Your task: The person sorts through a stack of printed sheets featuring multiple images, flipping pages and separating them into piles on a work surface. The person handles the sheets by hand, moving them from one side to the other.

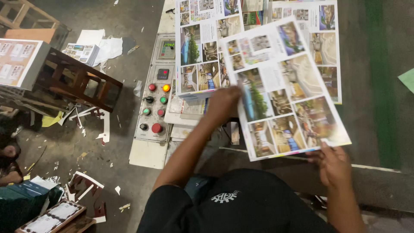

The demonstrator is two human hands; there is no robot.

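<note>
A large glossy printed photo sheet [286,88] is pinched by the right hand [332,163] at 5 o'clock; the left hand [223,103] lies flat on it, above a grey desk [366,51]; littered concrete floor [125,64] at 9 o'clock.

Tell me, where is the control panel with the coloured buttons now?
In the head view the control panel lies left of centre, just left of the printed sheets and the left hand, with a wooden stool further left.

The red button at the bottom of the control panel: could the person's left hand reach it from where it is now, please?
Probably yes. The left hand rests on the printed sheet, with the red button close to its left and nothing visible between them.
</note>
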